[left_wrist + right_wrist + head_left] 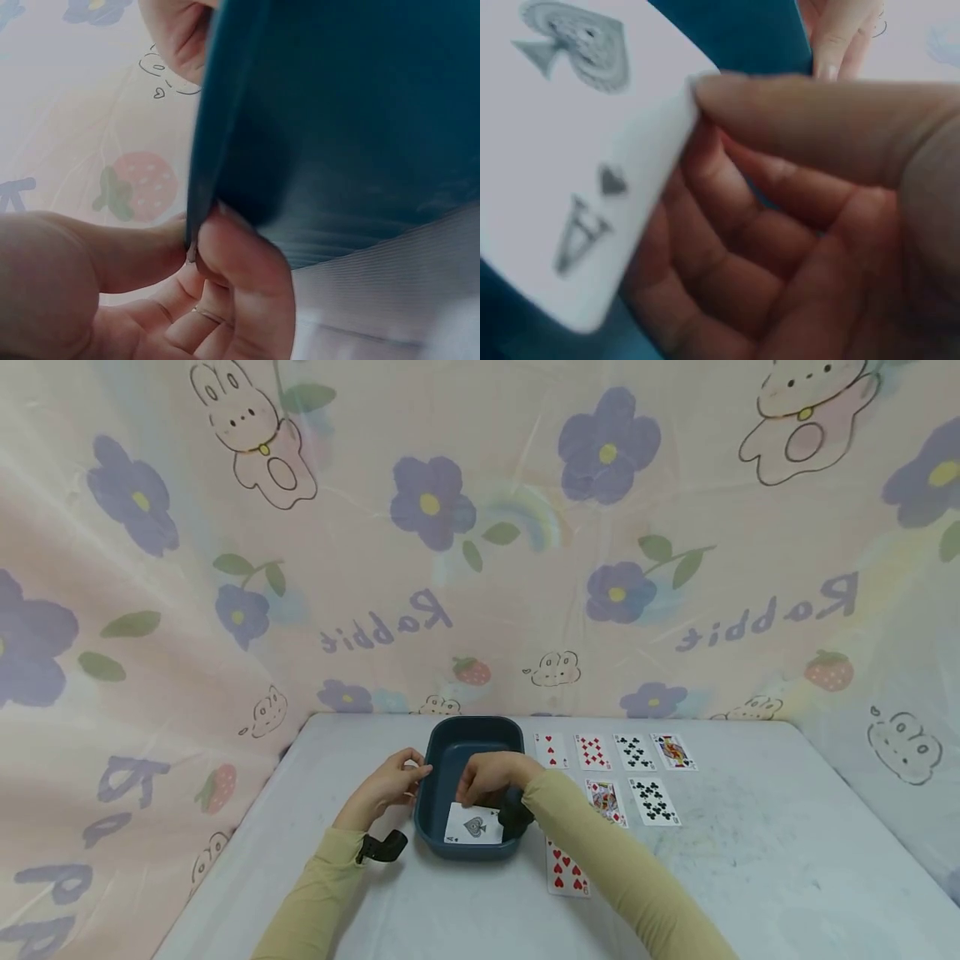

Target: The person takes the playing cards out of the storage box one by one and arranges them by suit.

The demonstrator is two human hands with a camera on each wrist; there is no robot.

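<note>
A dark blue plastic bin [472, 853] stands on the table. My left hand [386, 787] pinches its left rim between thumb and curled forefinger, as the left wrist view shows up close. Over the bin, my right hand [491, 774] holds an ace of spades [474, 826] face up by one edge, between the thumb and the fingers beneath. The card [585, 142] fills much of the right wrist view, slightly bent. It lies over the near part of the bin; whether it touches the bottom is unclear.
Face-up playing cards lie right of the bin: a back row with a hearts card [551, 751], a diamonds card [593, 752], a clubs card [634, 752] and a picture card [674, 752]; then a red picture card [606, 801], another clubs card [655, 802], and a hearts card [567, 870] nearest.
</note>
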